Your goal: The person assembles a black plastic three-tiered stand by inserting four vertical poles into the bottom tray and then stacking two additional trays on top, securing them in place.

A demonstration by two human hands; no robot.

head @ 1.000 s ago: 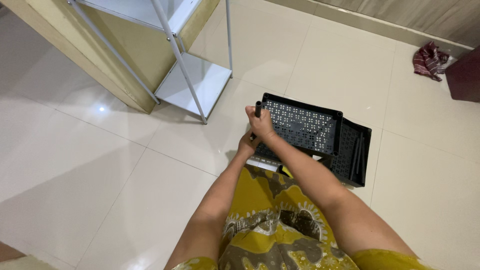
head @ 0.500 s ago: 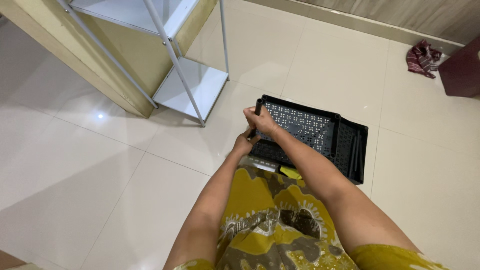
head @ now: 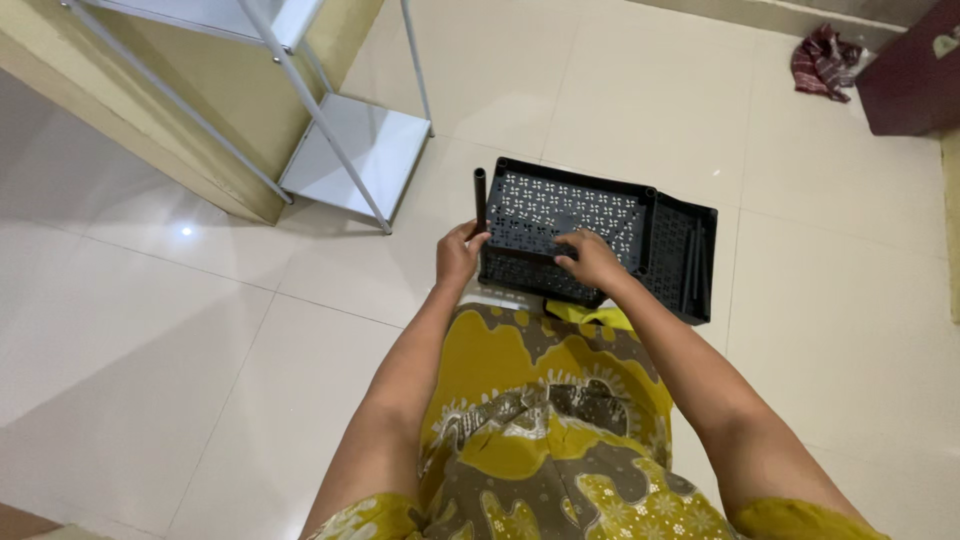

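A black perforated plastic shelf tray (head: 560, 212) lies on the floor tiles ahead of me, partly stacked on a second black tray (head: 685, 255) to its right. My left hand (head: 458, 252) grips a short black pole (head: 480, 198) that stands upright at the tray's near left corner. My right hand (head: 592, 260) rests on the tray's near edge, fingers curled over the rim. A few more black poles lie in the second tray.
A white metal shelf rack (head: 340, 140) stands at the upper left against a yellow wall. A red cloth (head: 822, 62) lies at the far right beside a dark red cabinet (head: 915, 75). My yellow patterned garment fills the bottom.
Both hands were together at the tray's near left corner. Now the right hand has moved right along the tray's near edge, and the left hand holds the pole upright.
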